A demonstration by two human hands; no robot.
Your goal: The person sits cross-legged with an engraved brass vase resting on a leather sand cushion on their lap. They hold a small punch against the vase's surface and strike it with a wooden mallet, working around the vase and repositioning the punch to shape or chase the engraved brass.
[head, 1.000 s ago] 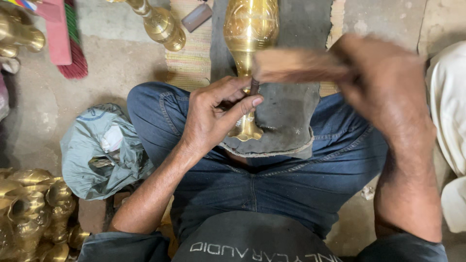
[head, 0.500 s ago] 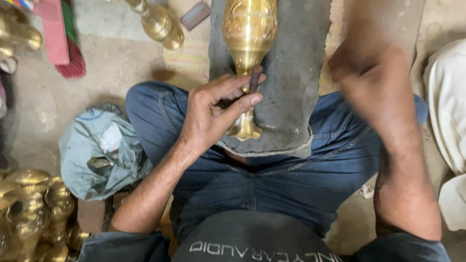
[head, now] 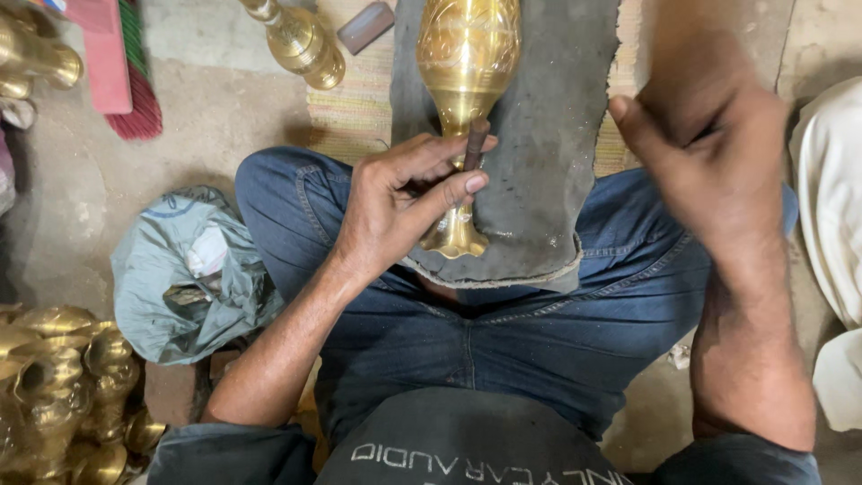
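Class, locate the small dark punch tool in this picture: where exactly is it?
In the head view, the punch sits just above centre, pinched by the left hand against the neck of the brass vase lying on grey cloth.

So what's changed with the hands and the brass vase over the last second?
The right hand swung up and away from over the brass vase toward the right; the wooden block it gripped a second ago can no longer be seen. The left hand stayed put, pinching the dark punch against the vase's stem, and the vase still lies on the grey pad.
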